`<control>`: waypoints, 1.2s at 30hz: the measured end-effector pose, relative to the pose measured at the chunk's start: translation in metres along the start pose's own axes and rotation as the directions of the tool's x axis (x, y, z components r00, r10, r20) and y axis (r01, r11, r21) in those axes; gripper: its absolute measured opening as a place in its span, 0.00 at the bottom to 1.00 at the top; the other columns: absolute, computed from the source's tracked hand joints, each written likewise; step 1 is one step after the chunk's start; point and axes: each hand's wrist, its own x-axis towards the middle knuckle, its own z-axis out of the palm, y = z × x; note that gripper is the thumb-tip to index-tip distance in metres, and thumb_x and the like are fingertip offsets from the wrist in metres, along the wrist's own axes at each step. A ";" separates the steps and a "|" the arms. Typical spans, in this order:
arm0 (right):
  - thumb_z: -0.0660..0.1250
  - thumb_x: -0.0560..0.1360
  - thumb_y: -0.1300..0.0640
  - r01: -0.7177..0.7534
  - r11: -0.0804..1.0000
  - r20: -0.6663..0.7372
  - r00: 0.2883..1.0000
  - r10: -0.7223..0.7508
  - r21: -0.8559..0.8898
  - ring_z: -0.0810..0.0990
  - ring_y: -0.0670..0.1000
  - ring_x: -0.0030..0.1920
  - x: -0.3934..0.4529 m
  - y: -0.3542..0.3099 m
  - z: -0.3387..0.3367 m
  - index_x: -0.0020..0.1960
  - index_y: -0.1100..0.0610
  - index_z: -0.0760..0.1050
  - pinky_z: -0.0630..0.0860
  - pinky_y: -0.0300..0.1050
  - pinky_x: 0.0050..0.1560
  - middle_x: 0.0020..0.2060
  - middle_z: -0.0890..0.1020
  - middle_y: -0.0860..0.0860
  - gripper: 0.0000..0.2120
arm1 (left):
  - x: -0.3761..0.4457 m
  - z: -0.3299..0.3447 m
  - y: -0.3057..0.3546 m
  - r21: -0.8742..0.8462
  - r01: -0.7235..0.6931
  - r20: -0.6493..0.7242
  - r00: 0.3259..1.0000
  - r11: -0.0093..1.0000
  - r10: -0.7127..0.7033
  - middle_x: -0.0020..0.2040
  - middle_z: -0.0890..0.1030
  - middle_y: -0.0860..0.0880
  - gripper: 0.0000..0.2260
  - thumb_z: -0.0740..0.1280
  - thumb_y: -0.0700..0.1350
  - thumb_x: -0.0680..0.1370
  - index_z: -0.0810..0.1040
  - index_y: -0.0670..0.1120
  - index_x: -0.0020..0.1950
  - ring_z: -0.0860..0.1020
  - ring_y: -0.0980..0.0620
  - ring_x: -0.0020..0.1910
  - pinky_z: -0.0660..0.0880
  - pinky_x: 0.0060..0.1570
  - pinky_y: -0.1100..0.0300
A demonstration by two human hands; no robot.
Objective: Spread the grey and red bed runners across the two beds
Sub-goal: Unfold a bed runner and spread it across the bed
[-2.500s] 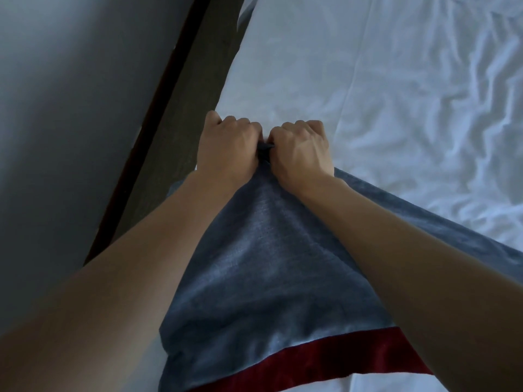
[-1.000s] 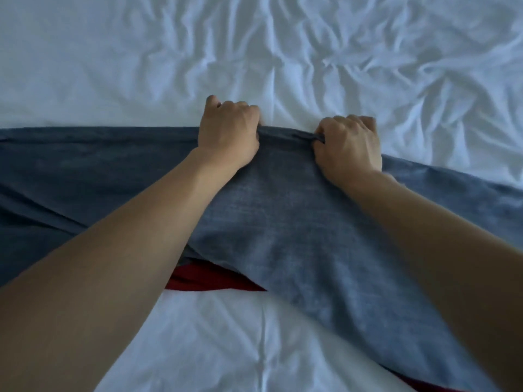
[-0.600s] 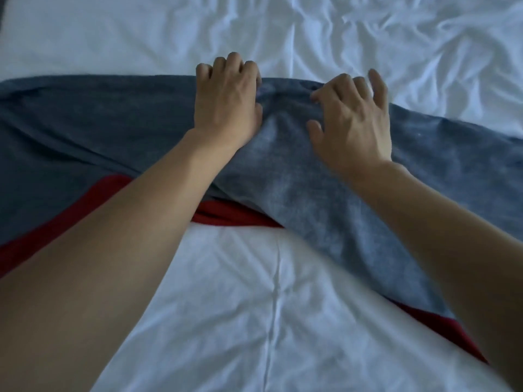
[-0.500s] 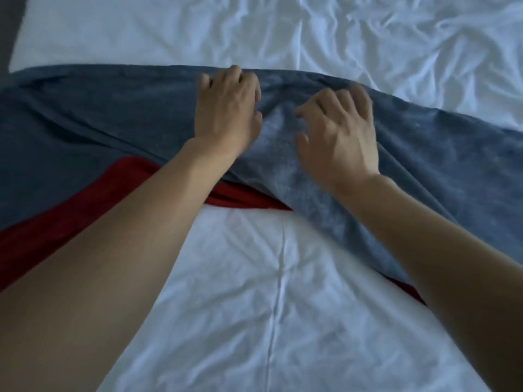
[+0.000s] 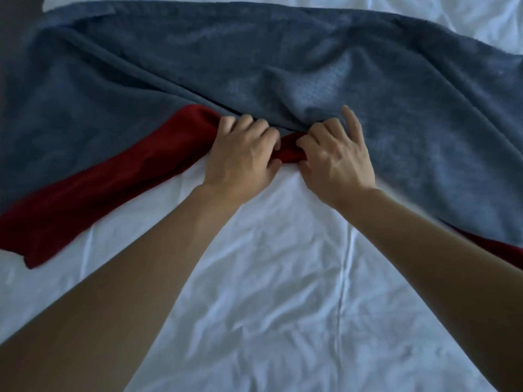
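Observation:
A grey bed runner (image 5: 283, 60) with a red border (image 5: 93, 188) lies rumpled across the white bed sheet (image 5: 268, 292). Its grey part fills the upper half of the view and bulges in folds at the middle. The red border runs along the near edge from lower left to lower right, and is partly tucked under the grey at the centre. My left hand (image 5: 243, 154) grips the red border with curled fingers. Close beside it, my right hand (image 5: 336, 157) pinches the same red edge, with its little finger sticking out over the grey.
Wrinkled white sheet covers the bed in front of me and shows again beyond the runner at the top right (image 5: 452, 15). A dark strip at the top left corner (image 5: 19, 7) marks the bed's left side.
Both hands left the runner's far grey edge, came back toward me and took hold of the red border at the near edge. The view tilted down, so the runner now sits higher.

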 end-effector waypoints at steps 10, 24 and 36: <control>0.64 0.73 0.64 -0.135 0.986 -0.050 0.990 0.130 -0.103 0.78 0.58 0.45 -0.011 -0.025 0.001 0.39 0.59 0.79 0.59 0.62 0.75 0.33 0.77 0.53 0.07 | 0.001 0.003 -0.011 -0.029 -0.117 0.046 0.992 0.993 0.119 0.45 0.80 0.53 0.07 0.63 0.46 0.78 0.81 0.50 0.48 0.75 0.48 0.50 0.62 0.58 0.53; 0.65 0.74 0.65 -0.091 0.993 -0.035 0.995 0.088 -0.070 0.76 0.57 0.42 -0.097 -0.066 -0.010 0.38 0.58 0.79 0.58 0.61 0.75 0.32 0.76 0.52 0.08 | -0.099 -0.001 0.027 -0.095 -0.027 0.018 0.999 0.995 0.029 0.41 0.79 0.53 0.05 0.67 0.45 0.76 0.82 0.50 0.44 0.75 0.49 0.45 0.63 0.55 0.53; 0.65 0.75 0.64 0.056 0.984 -0.136 0.990 -0.033 0.169 0.78 0.57 0.47 -0.128 -0.118 -0.032 0.49 0.58 0.81 0.61 0.62 0.74 0.41 0.80 0.53 0.07 | -0.178 -0.019 0.029 -0.068 0.113 -0.083 0.989 0.991 -0.119 0.57 0.80 0.51 0.16 0.68 0.42 0.74 0.79 0.49 0.61 0.76 0.48 0.59 0.66 0.60 0.50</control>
